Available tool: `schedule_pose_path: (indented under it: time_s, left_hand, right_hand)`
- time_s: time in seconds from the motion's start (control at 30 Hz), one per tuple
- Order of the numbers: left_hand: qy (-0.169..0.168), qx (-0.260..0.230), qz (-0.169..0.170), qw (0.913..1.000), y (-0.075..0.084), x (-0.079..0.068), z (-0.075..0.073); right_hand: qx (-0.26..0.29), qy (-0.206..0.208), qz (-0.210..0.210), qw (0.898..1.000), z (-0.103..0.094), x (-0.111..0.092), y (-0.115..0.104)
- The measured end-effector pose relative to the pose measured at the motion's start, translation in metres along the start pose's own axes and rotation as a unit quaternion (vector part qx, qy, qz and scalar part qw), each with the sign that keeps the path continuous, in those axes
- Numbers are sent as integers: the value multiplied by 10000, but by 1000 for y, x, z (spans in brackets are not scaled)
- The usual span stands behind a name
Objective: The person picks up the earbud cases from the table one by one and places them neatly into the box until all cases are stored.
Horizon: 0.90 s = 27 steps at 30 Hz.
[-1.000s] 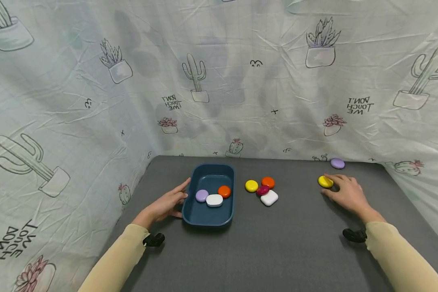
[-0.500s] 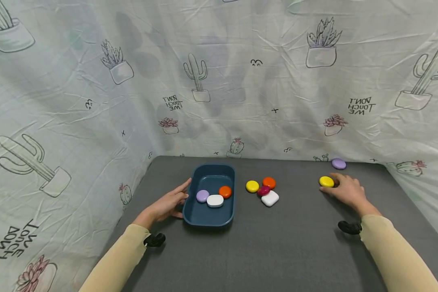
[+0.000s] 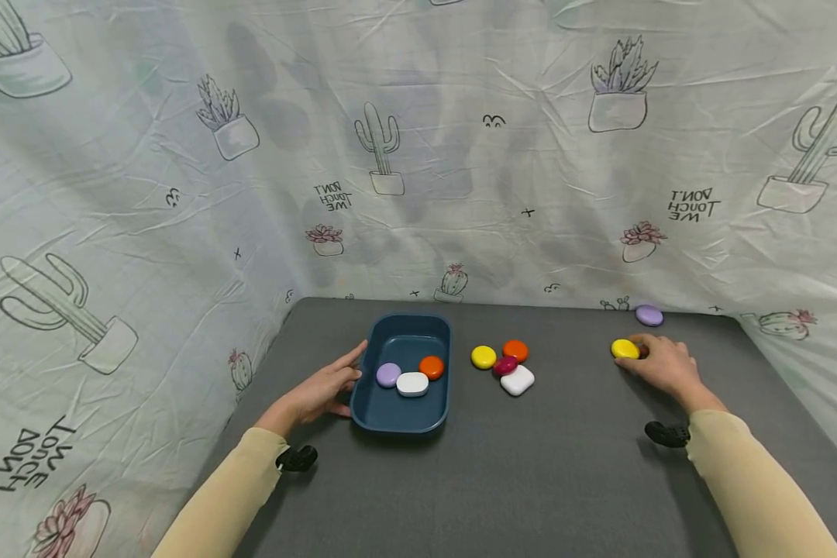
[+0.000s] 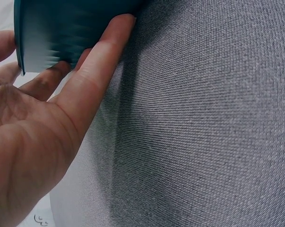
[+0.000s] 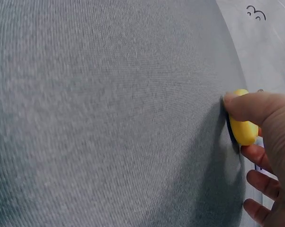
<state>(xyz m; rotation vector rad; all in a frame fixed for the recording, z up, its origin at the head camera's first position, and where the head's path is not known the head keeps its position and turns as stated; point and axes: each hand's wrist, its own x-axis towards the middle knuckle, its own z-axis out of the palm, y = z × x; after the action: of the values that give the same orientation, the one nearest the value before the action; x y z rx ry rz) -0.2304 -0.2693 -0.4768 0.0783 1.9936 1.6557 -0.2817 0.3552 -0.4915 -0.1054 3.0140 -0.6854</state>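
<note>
My left hand [image 3: 318,394] is at the left side of a dark blue tray [image 3: 399,418], its fairly straight fingers touching the outer wall. In the left wrist view, the thumb lies along the tray wall [image 4: 62,28]. Inside the tray sit a lilac pebble-shaped piece [image 3: 388,375], a white oblong one [image 3: 412,384] and an orange one [image 3: 432,367]. At the far right, my right hand [image 3: 666,368] pinches a glossy yellow pebble-shaped piece [image 3: 624,349] between thumb and fingers. In the right wrist view, the yellow piece [image 5: 244,130] stays low over the cloth.
Right of the tray lie a yellow piece [image 3: 483,357], an orange piece [image 3: 516,351], a dark red piece [image 3: 505,366] and a white piece [image 3: 518,380], close together. Another lilac piece [image 3: 649,315] is by the back edge of the grey table [image 3: 530,480]. A cactus-print cloth [image 3: 460,155] hangs behind.
My right fingers have shifted slightly round the yellow piece, and the right forearm has moved a little to the left. The left hand and tray keep their places.
</note>
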Motion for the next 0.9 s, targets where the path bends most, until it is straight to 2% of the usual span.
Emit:
schedule_pose_path:
  time_s: [0.2, 0.4, 0.53, 0.67, 0.9]
  left_hand:
    - [-3, 33, 30, 10000, 1, -1, 1]
    - [-16, 11, 27, 10000, 1, -1, 0]
    - [-4, 4, 9, 10000, 1, -1, 0]
    - [-21, 2, -10, 10000, 1, -1, 0]
    - [1, 57, -31, 10000, 3, -2, 0]
  right_hand:
    - [12, 73, -164, 9998, 1, 0, -5]
    - [174, 165, -516, 9984, 3, 5, -22]
    - [460, 285, -876, 9947, 5, 10, -47]
    - [737, 390, -1299, 9880, 5, 13, -80]
    - [1252, 141, -1610, 9789, 10, 15, -139]
